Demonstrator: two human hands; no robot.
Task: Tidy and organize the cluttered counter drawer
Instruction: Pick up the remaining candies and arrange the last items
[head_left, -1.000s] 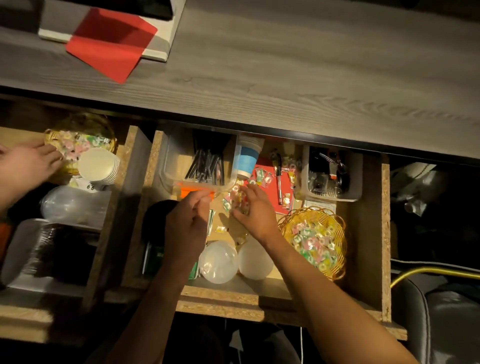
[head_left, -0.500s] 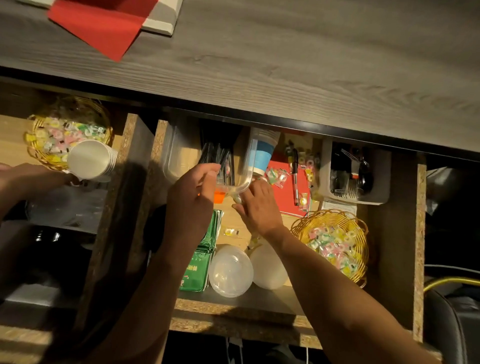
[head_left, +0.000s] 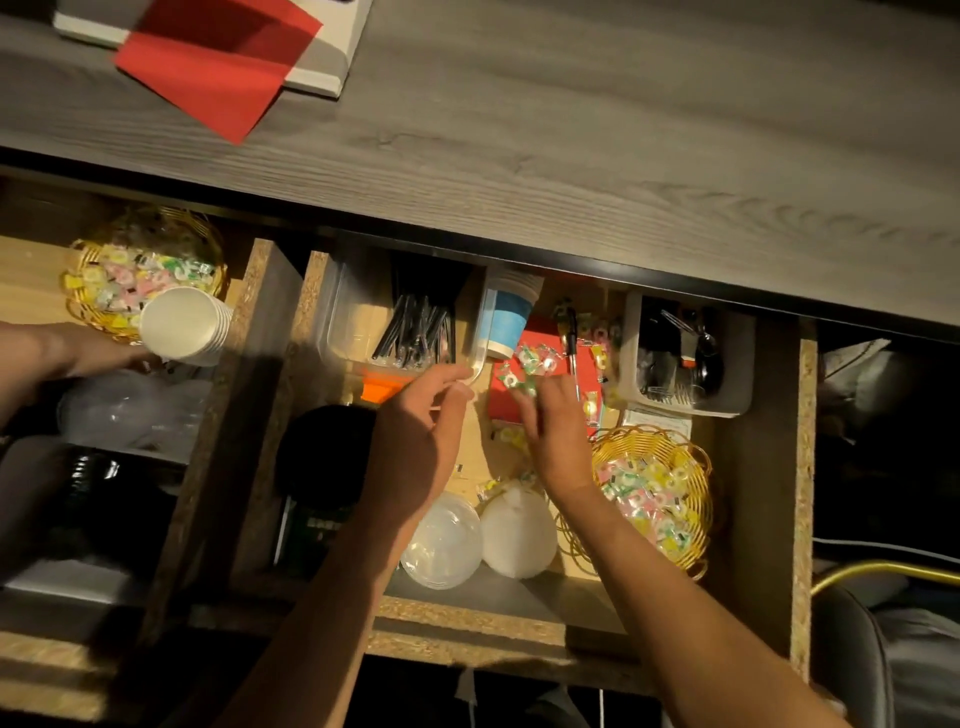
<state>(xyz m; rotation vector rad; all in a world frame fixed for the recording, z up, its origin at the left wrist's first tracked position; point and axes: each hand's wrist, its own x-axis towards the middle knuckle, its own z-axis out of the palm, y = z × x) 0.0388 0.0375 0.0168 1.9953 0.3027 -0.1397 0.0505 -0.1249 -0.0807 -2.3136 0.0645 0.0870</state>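
Drawer (head_left: 802, 467) mid-frame: my left hand (head_left: 415, 447) pinches the tub (head_left: 358, 332) corner, my right hand (head_left: 556, 441) pinches candies (head_left: 524, 366)

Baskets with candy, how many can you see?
2. One yellow basket sits in the middle drawer's right front; another basket sits in the left drawer, behind the paper cups.

Grey woodgrain tabletop (head_left: 571, 130) across top of frame; upper left, red paper sheet (head_left: 213, 62) on a white board (head_left: 332, 57). Below, open drawer (head_left: 753, 467) w/ clear tub (head_left: 353, 322), 2 lids (head_left: 441, 540), candy basket (head_left: 649, 493) lower right.
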